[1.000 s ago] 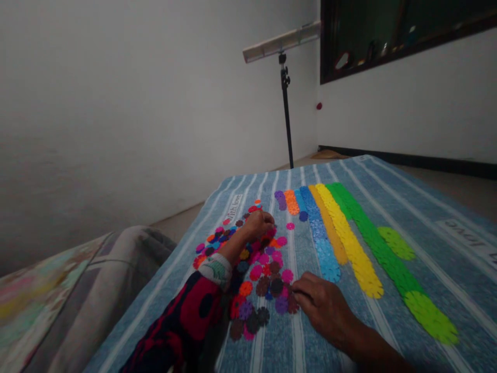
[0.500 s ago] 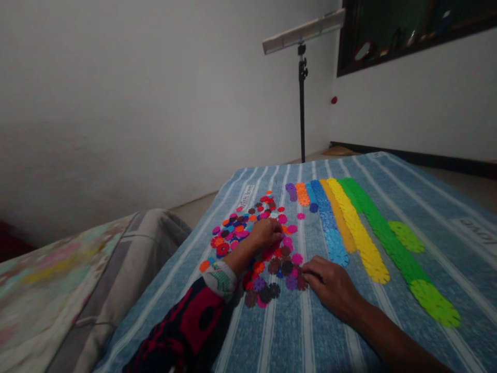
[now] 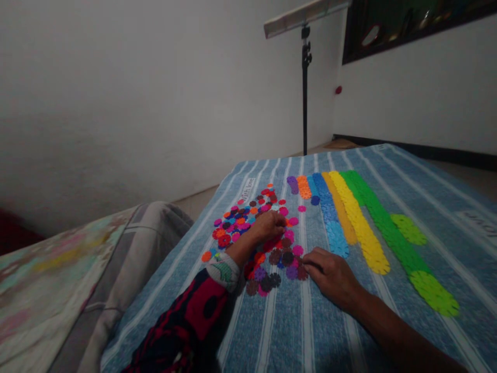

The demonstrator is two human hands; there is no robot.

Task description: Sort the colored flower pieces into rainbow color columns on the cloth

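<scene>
A loose pile of small notched plastic discs (image 3: pixel 224 241) in mixed colours lies on the striped cloth. My left hand (image 3: pixel 269 226) rests over the right part of this pile, its fingers curled down and closed; the fingertips are partly hidden, and I cannot make out what they hold. At the pile's right edge my right hand (image 3: pixel 330 272) has thumb and fingers pinched together, close beside a brown disc (image 3: pixel 302 272). Whether a disc is between those fingertips is too dark to tell. Dark brown and black discs (image 3: pixel 288 258) lie between the two hands.
Discs sorted by colour form overlapping rows to the right: blue (image 3: pixel 328 207), yellow (image 3: pixel 355 220), green (image 3: pixel 388 233) and light green (image 3: pixel 435 293). Short purple (image 3: pixel 292 185) and orange (image 3: pixel 304 187) rows lie farther back. A light stand (image 3: pixel 305 93) rises behind the table; a patterned cover (image 3: pixel 50 274) is at left.
The view has tilted slightly downward, so everything sits a little higher in the picture. Both hands stay at nearly the same places; the left fingers have shifted slightly over the pile.
</scene>
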